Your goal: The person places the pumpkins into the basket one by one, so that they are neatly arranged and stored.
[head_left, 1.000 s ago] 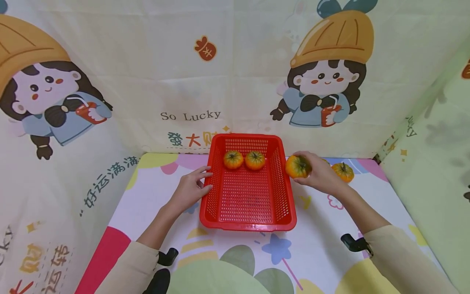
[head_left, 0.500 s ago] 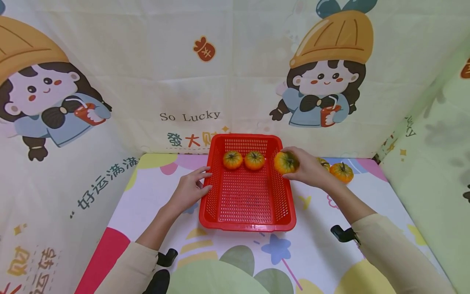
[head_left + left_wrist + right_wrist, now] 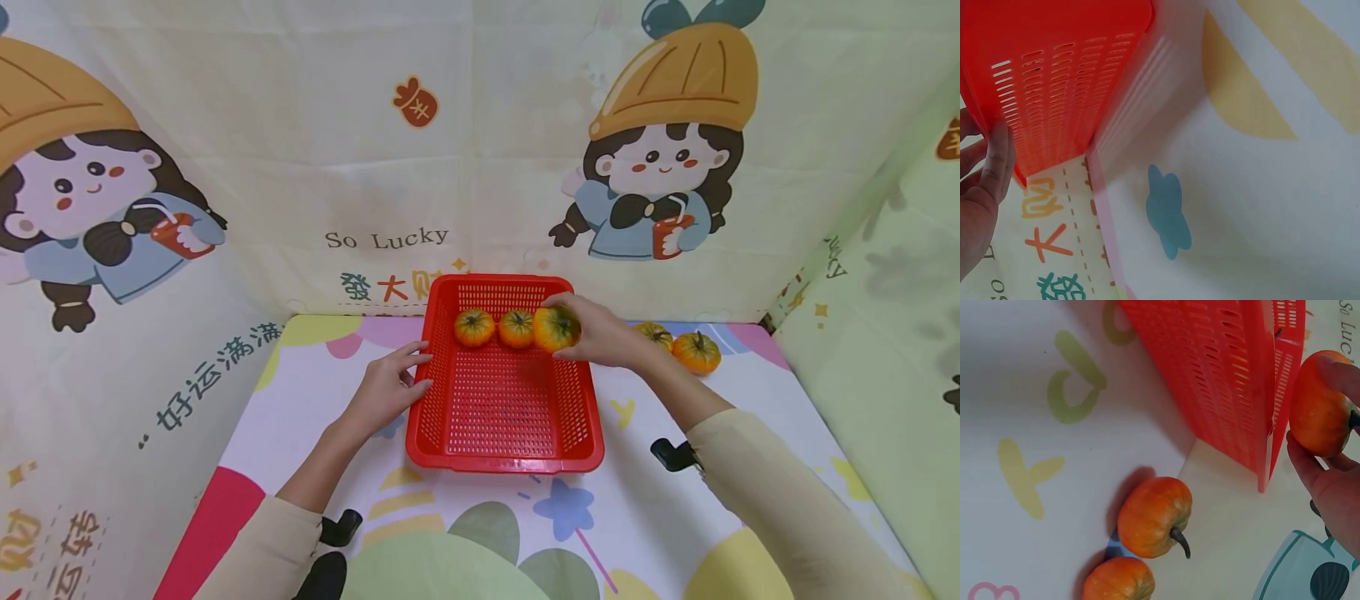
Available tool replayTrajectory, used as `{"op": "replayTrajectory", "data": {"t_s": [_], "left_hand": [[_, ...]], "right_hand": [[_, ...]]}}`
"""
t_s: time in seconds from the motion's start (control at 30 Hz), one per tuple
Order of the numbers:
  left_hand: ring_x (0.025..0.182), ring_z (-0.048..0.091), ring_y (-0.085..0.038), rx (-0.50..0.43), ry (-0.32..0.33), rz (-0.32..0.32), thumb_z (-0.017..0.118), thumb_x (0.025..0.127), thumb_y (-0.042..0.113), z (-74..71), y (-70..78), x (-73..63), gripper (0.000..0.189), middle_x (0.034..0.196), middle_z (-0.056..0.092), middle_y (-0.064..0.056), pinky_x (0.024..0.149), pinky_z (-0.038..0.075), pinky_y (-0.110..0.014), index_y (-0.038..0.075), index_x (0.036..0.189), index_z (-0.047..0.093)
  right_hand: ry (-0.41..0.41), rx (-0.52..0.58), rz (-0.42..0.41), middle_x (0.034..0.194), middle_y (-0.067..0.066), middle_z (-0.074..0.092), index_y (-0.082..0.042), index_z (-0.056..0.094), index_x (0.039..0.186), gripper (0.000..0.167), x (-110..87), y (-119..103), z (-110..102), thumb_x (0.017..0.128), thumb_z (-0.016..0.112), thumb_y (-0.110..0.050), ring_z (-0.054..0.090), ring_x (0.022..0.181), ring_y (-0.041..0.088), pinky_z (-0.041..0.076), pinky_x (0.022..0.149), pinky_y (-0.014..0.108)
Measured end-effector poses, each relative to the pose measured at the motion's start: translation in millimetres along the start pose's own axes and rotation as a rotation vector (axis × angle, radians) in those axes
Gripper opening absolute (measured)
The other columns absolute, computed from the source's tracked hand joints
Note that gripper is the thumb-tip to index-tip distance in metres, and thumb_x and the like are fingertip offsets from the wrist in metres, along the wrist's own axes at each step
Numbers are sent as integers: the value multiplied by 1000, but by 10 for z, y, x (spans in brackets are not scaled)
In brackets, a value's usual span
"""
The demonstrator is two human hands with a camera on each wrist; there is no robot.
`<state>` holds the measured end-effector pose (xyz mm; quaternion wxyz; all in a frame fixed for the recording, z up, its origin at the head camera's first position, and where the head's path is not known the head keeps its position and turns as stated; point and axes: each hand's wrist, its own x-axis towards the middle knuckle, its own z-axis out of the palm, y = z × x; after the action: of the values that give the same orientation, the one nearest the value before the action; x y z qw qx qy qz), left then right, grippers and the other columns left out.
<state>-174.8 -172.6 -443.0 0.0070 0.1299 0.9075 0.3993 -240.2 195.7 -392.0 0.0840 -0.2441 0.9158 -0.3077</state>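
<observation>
My right hand [image 3: 600, 333] holds a small orange-and-green pumpkin [image 3: 556, 329] over the right side of the red plastic basket [image 3: 506, 463]. In the right wrist view, fingers and thumb wrap this pumpkin [image 3: 1317, 406] above the basket's rim [image 3: 1265, 444]. Two more pumpkins sit side by side at the basket's far end, the left one [image 3: 474, 327] and the middle one [image 3: 516, 330]. On the basket's left edge, my left hand [image 3: 382, 387] grips the rim, some fingers [image 3: 997, 162] against the outer wall in the left wrist view.
Two pumpkins rest on the table right of the basket, one [image 3: 697, 353] in front of the partly hidden other [image 3: 654, 334]. A patterned cloth [image 3: 480, 533] covers the table. A printed curtain [image 3: 510, 183] stands close behind the basket; side curtains flank the table.
My right hand has carried its pumpkin leftward from outside the basket's right rim to over its inside, beside the middle pumpkin. The left hand has stayed at the left rim.
</observation>
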Motion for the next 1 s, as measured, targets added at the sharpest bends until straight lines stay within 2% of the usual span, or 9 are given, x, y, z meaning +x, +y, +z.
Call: {"op": "replayTrajectory", "data": {"t_s": [0.27, 0.63, 0.73, 1.0], "left_hand": [[81, 63, -16, -1, 4, 9, 80, 89, 13, -6, -10, -7, 48, 152, 56, -12, 68, 60, -24, 2, 134, 68], [81, 63, -17, 9, -6, 5, 80, 89, 14, 16, -27, 6, 49, 153, 55, -9, 69, 60, -25, 3, 135, 67], [82, 63, -18, 1, -10, -1, 80, 89, 14, 16, -19, 8, 49, 154, 55, -8, 69, 61, -26, 4, 136, 67], [82, 63, -18, -7, -11, -14, 80, 89, 14, 1, -11, 6, 50, 155, 54, -8, 69, 61, -25, 4, 136, 67]], "right_hand": [[-70, 70, 11, 145, 4, 53, -19, 48, 146, 76, 201, -116, 70, 81, 87, -11, 49, 134, 27, 56, 102, 50], [-150, 170, 76, 147, 1, 50, -23, 47, 144, 75, 383, -227, 133, 82, 85, -6, 45, 135, 26, 51, 108, 51], [-157, 141, 77, 147, 2, 50, -21, 47, 144, 74, 436, -252, 151, 83, 85, -6, 46, 135, 26, 50, 110, 51], [-190, -8, -11, 151, 8, 50, -11, 47, 151, 79, 593, -322, 209, 83, 87, -15, 45, 138, 29, 47, 113, 50]]}}
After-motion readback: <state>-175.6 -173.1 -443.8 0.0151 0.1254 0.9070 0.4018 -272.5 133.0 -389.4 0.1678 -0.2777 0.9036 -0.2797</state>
